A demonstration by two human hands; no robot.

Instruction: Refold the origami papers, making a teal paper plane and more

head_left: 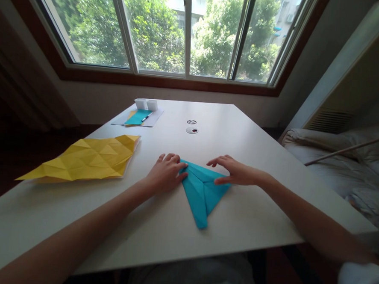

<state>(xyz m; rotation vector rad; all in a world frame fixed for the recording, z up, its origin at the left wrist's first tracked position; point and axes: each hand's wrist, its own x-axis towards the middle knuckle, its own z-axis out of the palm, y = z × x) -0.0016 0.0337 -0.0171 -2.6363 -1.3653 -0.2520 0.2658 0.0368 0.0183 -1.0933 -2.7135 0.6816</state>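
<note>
The blue folded paper [202,194] lies on the white desk [255,219] in front of me, between my hands. The fingers of my left hand [165,173] are at its left corner, with only a narrow gap; whether they pinch it, I cannot tell. My right hand [237,172] has its fingers wide apart, at the paper's right side. Creased yellow paper [92,158] lies to the left.

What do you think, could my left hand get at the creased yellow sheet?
Likely yes: nothing I can see stands between your left hand and the yellow sheet on the white table, though that hand is touching the folded blue paper.
</note>
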